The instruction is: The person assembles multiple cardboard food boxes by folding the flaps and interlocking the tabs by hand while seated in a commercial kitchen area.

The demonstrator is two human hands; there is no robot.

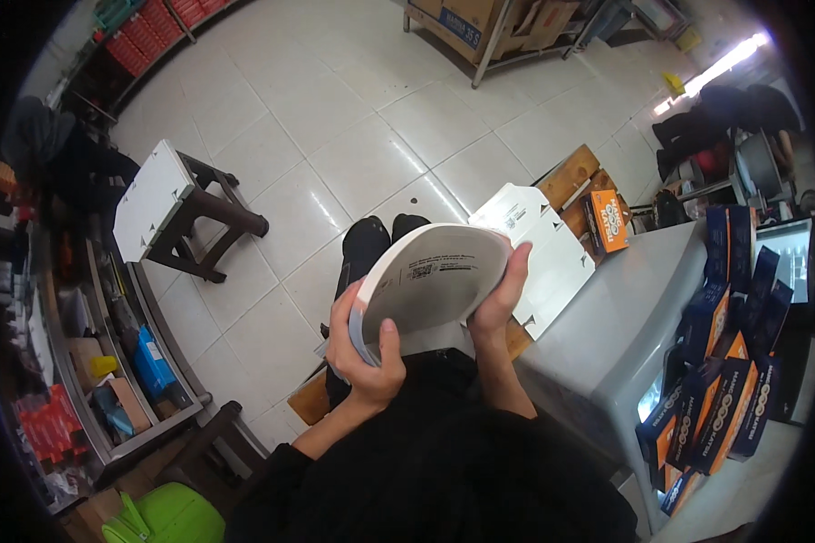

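Both my hands hold a stack of flat white cardboard sheets (439, 276), bent into a curve, above my lap. My left hand (364, 348) grips the stack's lower left edge, thumb on top. My right hand (501, 294) clasps its right edge with fingers curled over it. Small dark print shows on the top sheet. More flat white carton blanks (552, 253) lie just beyond, to the right of the stack. My black-clad legs and shoes (371, 240) show below on the tiled floor.
A grey table (607, 317) on my right carries several upright blue-and-orange boxes (724, 389). A dark stool (199, 217) with white sheets on it stands to the left. Shelves with goods run along the left side (91, 362). A green plastic seat (167, 516) sits at lower left.
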